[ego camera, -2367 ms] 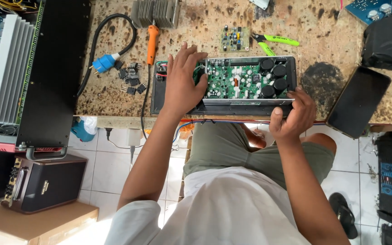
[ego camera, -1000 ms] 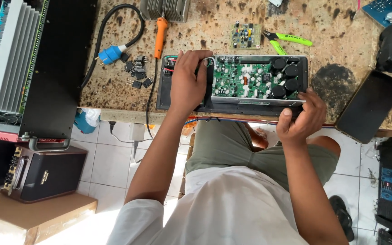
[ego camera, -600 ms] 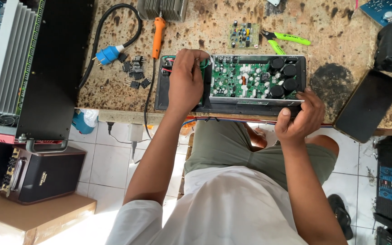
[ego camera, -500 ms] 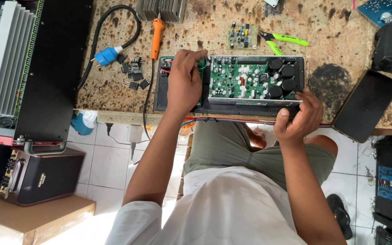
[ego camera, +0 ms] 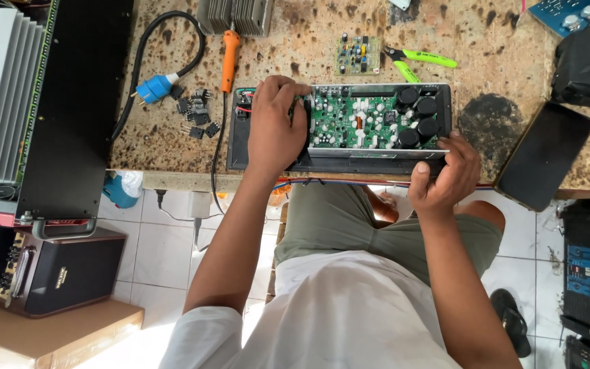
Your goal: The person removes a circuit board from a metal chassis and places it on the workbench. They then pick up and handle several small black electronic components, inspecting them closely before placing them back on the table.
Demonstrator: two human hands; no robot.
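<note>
black rack unit (ego camera: 69,102) fills the upper left of the frame; blue plug (ego camera: 153,89) and orange soldering iron (ego camera: 229,58) lie on the speckled counter (ego camera: 308,34). centre – left hand (ego camera: 274,130) rests flat, grip loose, on the green circuit board (ego camera: 370,119) in its black tray; right hand (ego camera: 442,181) pinches the tray's near edge – dark phone (ego camera: 544,164) at right.

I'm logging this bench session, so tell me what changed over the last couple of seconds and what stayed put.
Little changed. The left hand, earlier spread flat over the left end of the green circuit board, now has its fingers curled at the board's left edge. The right hand still grips the front right edge of the black chassis. The orange-handled tool, green-handled cutters and dark phone lie as before on the speckled bench.
</note>
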